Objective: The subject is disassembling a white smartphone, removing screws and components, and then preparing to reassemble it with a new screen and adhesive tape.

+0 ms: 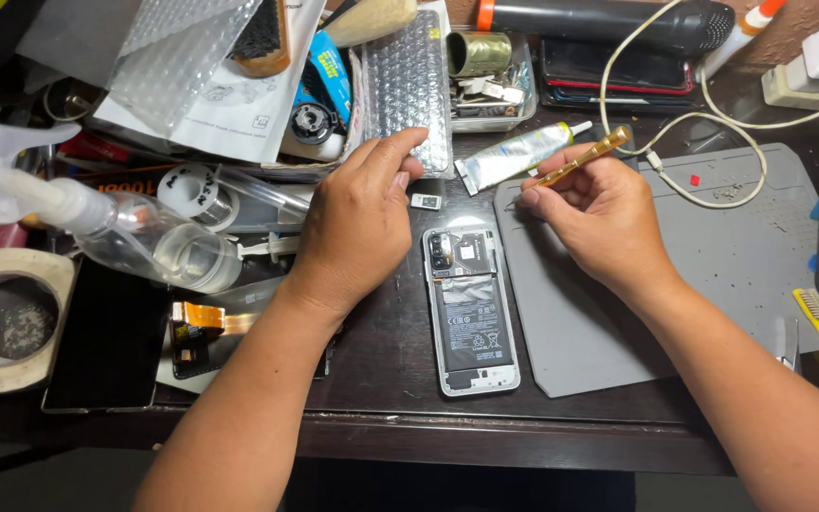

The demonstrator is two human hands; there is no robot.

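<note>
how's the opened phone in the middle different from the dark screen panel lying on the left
The opened phone lies back-up with its cover off, showing battery and camera parts; the screen panel shows only a plain black face. The phone lies between the left hand and right hand; the panel sits left of the left forearm, by a tape roll. The phone looks narrower. Both lie flat on the dark table.

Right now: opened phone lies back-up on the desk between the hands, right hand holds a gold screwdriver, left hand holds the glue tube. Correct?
Not quite. In the head view the left hand holds nothing; its fingers rest near the bubble wrap. The glue tube lies on the desk untouched. The opened phone and the right hand with the gold screwdriver are as stated.
</note>
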